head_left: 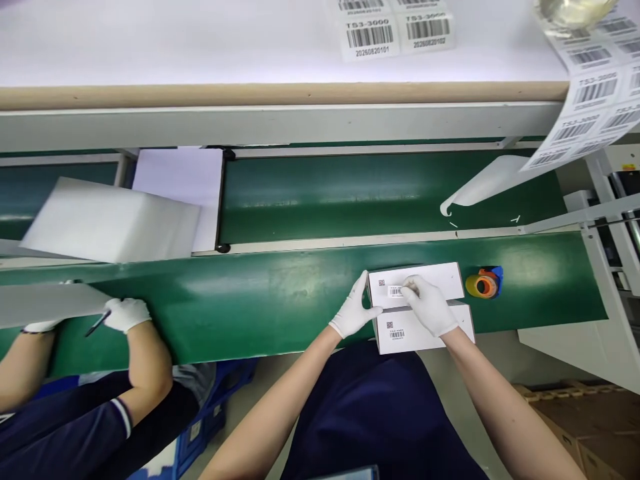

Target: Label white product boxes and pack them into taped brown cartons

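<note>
Along the front edge of the green worktop (280, 307), a far box (449, 277) lies just behind a near box (415, 341). Our bunched right hand (432, 309) meets the far box's label (394, 291); whether it pinches, we cannot tell. Our left hand (355, 310) spreads against that box's left end. Toward the worktop's right edge sits a tape roll (493, 288).

Count: 2 white cartons (447, 281); 2 barcode labels (397, 334) on them, one each; 2 printed label strips (370, 37) up top; 1 yellow tape roll (473, 287); 1 dark pen (97, 324); 4 gloved hands: wearer's left hand (354, 311), right hand (430, 308), co-worker's two hands (127, 315).
</note>
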`<action>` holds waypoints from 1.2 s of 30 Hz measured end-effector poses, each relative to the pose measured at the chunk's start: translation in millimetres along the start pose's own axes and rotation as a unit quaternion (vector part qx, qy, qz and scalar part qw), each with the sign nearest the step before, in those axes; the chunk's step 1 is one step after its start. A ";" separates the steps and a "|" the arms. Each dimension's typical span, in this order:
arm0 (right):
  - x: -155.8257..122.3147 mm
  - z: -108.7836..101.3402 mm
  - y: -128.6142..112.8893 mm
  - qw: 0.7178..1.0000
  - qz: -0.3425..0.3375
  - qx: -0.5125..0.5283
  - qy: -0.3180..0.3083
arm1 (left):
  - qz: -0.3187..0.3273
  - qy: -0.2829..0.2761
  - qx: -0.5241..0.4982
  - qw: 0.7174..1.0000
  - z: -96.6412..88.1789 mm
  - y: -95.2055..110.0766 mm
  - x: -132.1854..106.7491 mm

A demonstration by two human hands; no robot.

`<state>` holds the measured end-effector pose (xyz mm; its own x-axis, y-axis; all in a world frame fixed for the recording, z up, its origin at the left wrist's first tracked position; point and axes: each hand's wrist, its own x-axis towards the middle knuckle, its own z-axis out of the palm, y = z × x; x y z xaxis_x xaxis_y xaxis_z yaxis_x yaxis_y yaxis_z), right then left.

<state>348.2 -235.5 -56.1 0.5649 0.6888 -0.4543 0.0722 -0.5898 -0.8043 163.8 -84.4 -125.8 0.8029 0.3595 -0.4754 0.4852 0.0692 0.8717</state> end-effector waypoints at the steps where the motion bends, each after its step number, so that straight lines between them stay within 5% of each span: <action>1: 4.9 5.2 -1.5 1.000 0.001 -0.010 -0.004 | -0.001 -0.004 -0.003 1.000 -1.7 -0.4 -0.3; 18: 21.1 25.8 3.5 0.990 -0.003 -0.143 -0.008 | 0.002 -0.034 0.001 0.999 -9.2 0.0 -0.1; 36: 22.0 25.7 -0.5 0.988 0.009 -0.157 -0.006 | -0.010 -0.033 -0.005 0.999 -7.6 6.3 0.1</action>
<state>339.4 -209.3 -75.5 0.5593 0.6809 -0.4728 0.3151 -0.7022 -0.6384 164.2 -76.9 -119.5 0.8143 0.2951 -0.4998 0.4986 0.0852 0.8626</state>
